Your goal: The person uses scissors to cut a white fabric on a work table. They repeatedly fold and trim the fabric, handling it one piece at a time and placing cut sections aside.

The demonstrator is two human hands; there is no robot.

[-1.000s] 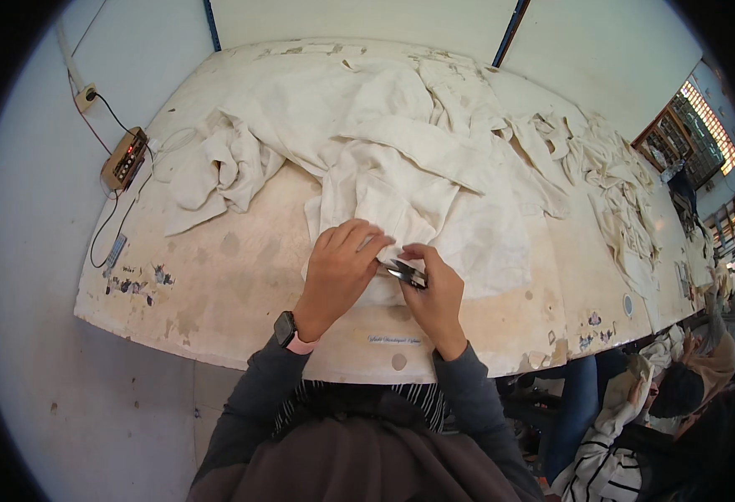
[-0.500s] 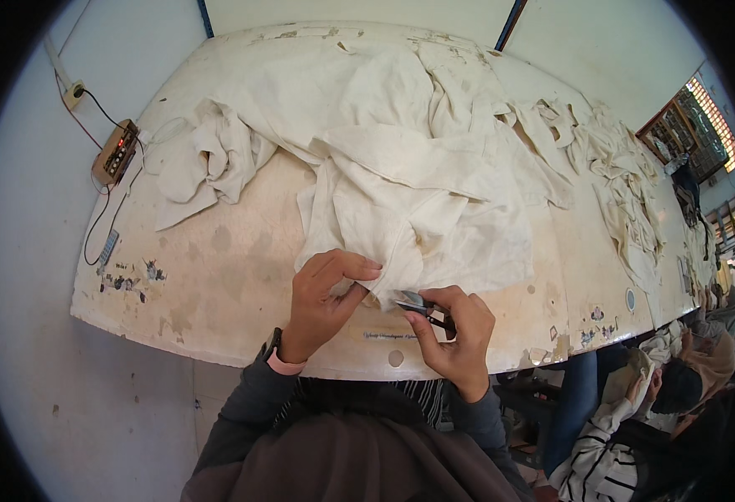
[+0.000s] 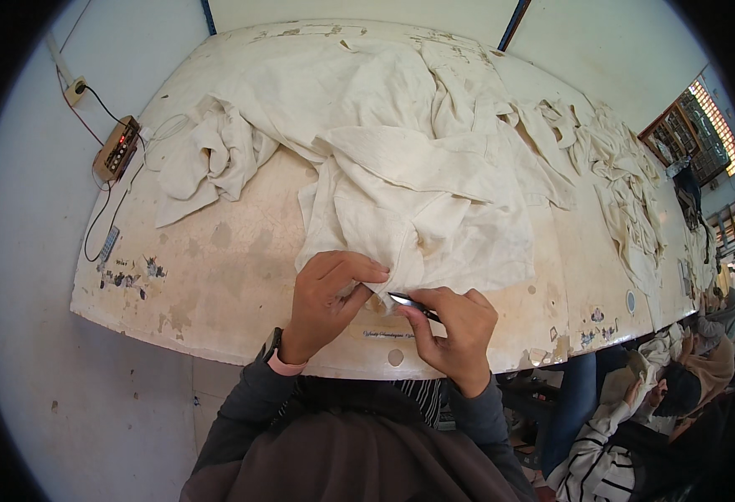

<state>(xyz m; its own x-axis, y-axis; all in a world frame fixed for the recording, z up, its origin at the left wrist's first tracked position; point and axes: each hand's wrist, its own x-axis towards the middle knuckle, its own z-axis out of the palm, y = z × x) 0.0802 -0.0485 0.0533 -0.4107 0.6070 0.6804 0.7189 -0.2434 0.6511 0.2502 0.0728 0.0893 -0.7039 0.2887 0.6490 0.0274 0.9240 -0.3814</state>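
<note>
A cream cloth garment (image 3: 422,213) lies in folds on the worktable, its near edge drawn toward me. My left hand (image 3: 327,299) is closed on that edge, pinching the fabric between thumb and fingers. In my right hand (image 3: 459,336) is a small pair of thread snips (image 3: 407,302), dark-handled with shiny blades. The blades point left, at the bit of cloth just beside my left fingertips. Whether they touch the fabric I cannot tell. My right fingers cover most of the handle.
Crumpled cream cloth (image 3: 209,155) lies at the left, with more cloth pieces (image 3: 627,184) along the right. A brown box with red lights (image 3: 117,149) and cables sits by the left wall. At the lower right, a person in a striped top (image 3: 602,460) handles pale cloth.
The snips have turned in my right hand, their blades now showing narrower and closer together. My left hand has shifted slightly right, keeping its pinch on the cloth.
</note>
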